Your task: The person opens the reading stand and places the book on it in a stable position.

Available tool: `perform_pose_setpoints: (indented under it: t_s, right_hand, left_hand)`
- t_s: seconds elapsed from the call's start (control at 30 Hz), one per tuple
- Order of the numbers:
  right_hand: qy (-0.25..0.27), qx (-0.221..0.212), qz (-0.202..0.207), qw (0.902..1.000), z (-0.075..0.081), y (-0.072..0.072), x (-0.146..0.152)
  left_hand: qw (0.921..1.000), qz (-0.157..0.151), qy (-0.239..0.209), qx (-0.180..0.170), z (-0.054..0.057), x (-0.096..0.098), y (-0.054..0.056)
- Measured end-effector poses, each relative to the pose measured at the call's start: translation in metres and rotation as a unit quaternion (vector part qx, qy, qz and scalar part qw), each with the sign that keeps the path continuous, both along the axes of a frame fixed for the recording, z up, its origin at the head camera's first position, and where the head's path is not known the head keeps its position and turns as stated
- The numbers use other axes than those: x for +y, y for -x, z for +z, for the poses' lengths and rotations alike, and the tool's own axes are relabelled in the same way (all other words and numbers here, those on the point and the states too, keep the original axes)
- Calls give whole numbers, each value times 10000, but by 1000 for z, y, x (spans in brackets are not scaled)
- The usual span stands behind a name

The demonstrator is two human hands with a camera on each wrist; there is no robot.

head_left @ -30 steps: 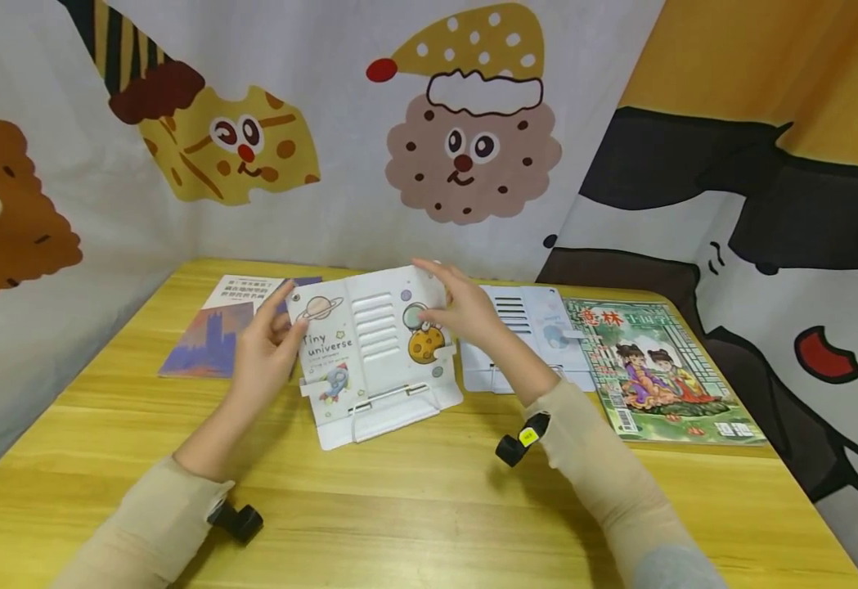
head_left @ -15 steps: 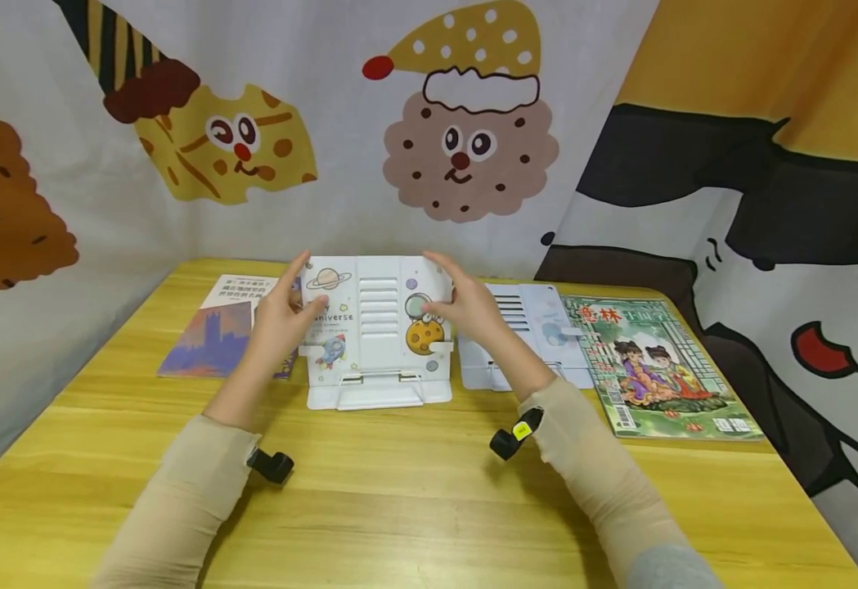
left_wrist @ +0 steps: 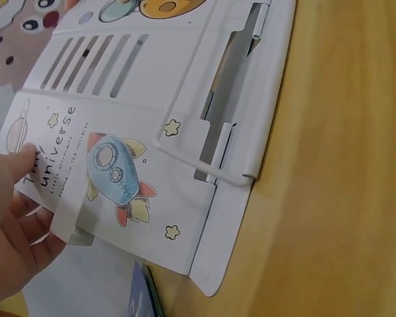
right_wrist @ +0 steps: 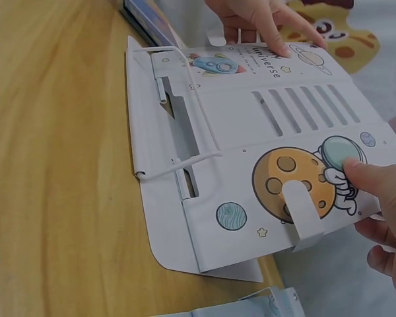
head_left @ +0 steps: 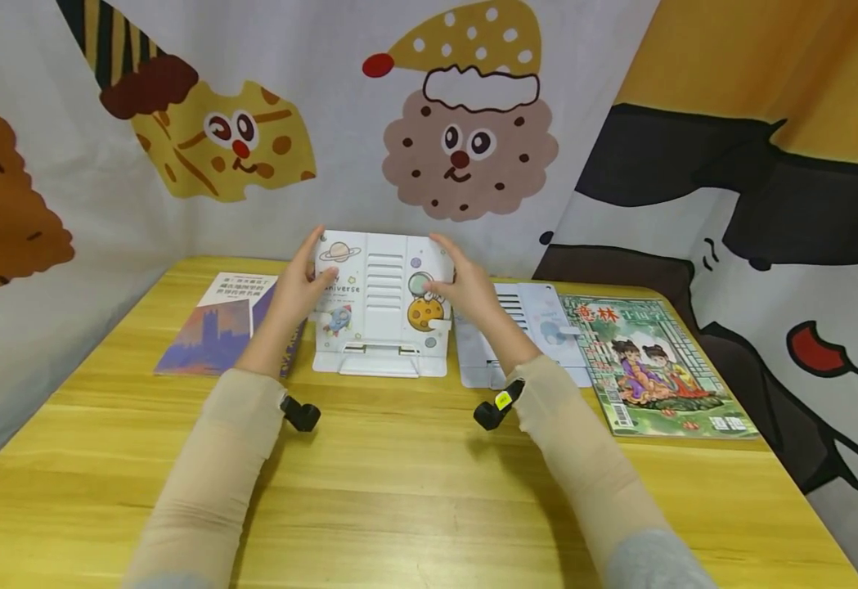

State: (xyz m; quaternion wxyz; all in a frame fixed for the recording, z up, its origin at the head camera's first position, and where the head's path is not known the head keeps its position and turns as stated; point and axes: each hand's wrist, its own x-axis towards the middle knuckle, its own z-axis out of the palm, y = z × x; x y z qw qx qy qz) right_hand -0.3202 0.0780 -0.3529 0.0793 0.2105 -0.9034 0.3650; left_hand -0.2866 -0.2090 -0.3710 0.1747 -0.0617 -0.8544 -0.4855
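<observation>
A white book stand [head_left: 384,331] printed with "Tiny universe", a rocket, a planet and an astronaut stands tilted back near the table's rear edge. My left hand [head_left: 300,285] grips its left side, thumb on the printed front by the lettering and fingers behind the panel. On the opposite side my right hand [head_left: 471,286] pinches the panel, its thumb [right_wrist: 364,173] over the astronaut. The wire page holder [left_wrist: 204,168] lies folded against the lower front, above the bottom ledge. Each wrist view shows the ledge low over the wood.
Left of the stand lies a purple and white book [head_left: 211,331], partly behind my left forearm. A second, bluish-white book stand [head_left: 539,356] lies flat to the right, partly covered by my right arm. Beyond it is a green illustrated magazine [head_left: 664,368]. A cartoon-printed curtain [head_left: 340,196] hangs behind the table.
Both hands have carried the book stand back, away from me. It was turned askew at first; now it faces me squarely. The book, magazine and second stand have stayed put.
</observation>
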Motion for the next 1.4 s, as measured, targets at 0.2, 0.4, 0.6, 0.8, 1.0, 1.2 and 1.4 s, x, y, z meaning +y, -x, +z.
perform_pose_setpoints:
  t_s: [0.2, 0.4, 0.6, 0.8, 1.0, 1.2, 1.4]
  right_hand:
    - [19, -138, -145, 9998, 0, 9, -2]
    - [42, -112, -289, 9995, 0, 9, -4]
    - [1076, 588, -628, 9905, -1, -10, -12]
    - [2279, 1816, -541, 9551, -8, -41, -39]
    - [2615, 1517, 72, 9532, -27, -68, -81]
    - [2543, 360, 373, 9657, -48, -86, -119]
    - [2559, -496, 495, 9642, -60, -101, -150]
  left_hand:
    - [9998, -47, -69, -181, 1, 1, 13]
    - [9996, -104, -111, -239, 4, 0, 11]
    - [9996, -127, -165, 197, 2, -22, -11]
    - [9994, 235, 74, 235, 2, -63, -37]
    - [9965, 758, 313, 170, -2, -111, -58]
    - [9943, 954, 203, -442, -13, -151, -75]
    - [9877, 973, 67, -1223, -25, -174, -88]
